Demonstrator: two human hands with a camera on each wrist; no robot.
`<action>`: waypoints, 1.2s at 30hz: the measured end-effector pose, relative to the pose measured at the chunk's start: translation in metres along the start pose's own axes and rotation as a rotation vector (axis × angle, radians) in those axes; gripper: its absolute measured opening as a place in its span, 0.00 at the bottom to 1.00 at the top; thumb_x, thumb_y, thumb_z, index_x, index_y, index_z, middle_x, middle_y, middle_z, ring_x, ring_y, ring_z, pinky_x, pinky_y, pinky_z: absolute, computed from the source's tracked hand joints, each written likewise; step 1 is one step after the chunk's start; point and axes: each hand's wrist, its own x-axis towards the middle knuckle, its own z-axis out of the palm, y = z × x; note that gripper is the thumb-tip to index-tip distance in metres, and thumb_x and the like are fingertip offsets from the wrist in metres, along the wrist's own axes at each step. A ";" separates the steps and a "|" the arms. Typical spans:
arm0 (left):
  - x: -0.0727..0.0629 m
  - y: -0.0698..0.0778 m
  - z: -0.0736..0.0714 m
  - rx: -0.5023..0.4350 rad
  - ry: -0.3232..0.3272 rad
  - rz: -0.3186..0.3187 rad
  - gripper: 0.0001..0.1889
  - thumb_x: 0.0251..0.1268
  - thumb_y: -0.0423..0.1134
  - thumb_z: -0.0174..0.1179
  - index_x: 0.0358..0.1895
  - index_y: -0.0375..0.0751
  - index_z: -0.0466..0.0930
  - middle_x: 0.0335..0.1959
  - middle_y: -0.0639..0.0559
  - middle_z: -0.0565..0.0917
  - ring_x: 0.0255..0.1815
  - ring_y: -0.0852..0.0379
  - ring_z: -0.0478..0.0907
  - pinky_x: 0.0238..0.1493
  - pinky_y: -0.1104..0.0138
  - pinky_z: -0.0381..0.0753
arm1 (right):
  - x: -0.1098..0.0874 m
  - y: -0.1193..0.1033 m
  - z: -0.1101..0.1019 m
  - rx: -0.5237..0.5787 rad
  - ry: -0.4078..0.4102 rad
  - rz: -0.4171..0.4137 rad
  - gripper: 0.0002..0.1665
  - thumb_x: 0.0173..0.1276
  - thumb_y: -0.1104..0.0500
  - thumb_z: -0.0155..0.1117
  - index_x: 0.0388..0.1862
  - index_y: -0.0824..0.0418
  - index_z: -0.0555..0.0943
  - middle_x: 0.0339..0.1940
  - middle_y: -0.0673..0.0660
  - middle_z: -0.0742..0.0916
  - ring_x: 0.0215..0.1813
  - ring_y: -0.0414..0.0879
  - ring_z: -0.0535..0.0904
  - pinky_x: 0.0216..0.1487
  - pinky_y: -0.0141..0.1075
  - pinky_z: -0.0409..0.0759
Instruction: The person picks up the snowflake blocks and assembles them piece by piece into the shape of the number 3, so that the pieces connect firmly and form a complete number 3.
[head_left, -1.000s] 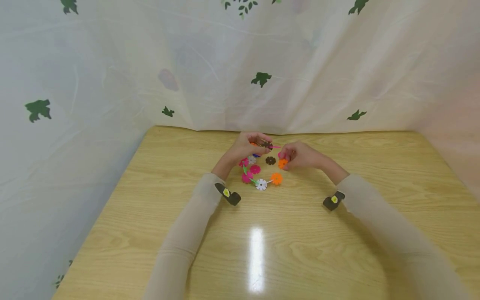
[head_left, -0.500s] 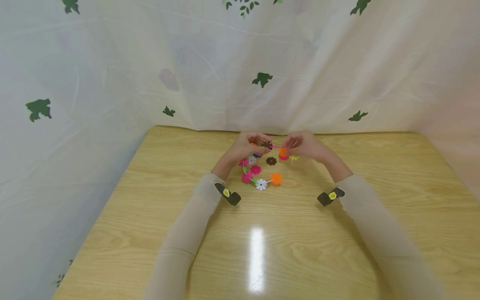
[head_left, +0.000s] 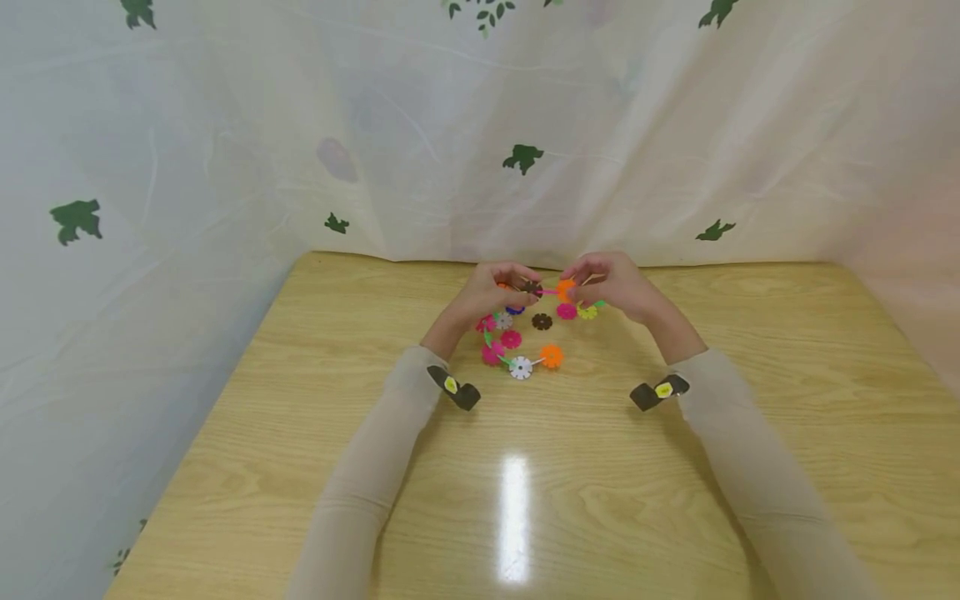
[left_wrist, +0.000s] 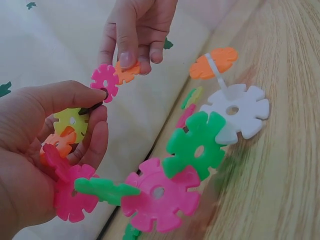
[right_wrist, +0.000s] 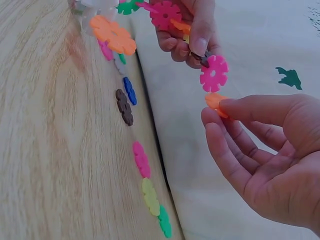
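My left hand pinches a brown flower-shaped disc in a chain of interlocking plastic flower discs. At the chain's end, a pink disc sticks out past the left fingertips. My right hand pinches an orange disc between thumb and fingers, its edge against the pink disc; whether their slots are joined I cannot tell. The chain curves back past the left palm through a yellow disc, larger pink disc, green disc and white disc. Another orange disc ends it.
Loose discs lie on the wooden table: a brown one, pink ones, a yellow one, a green one and a blue one. A patterned white curtain hangs behind the table's far edge.
My right hand has moved up and away with the orange disc, bringing it to the pink disc. Loose pink, yellow and green discs now show below it. The left hand stays nearly still.
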 end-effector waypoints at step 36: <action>-0.003 0.005 0.000 -0.016 -0.010 -0.036 0.19 0.63 0.35 0.71 0.56 0.35 0.83 0.43 0.46 0.86 0.54 0.28 0.81 0.55 0.47 0.86 | 0.000 0.002 0.001 0.128 -0.016 0.010 0.16 0.69 0.71 0.64 0.53 0.78 0.76 0.34 0.51 0.85 0.39 0.52 0.90 0.46 0.45 0.91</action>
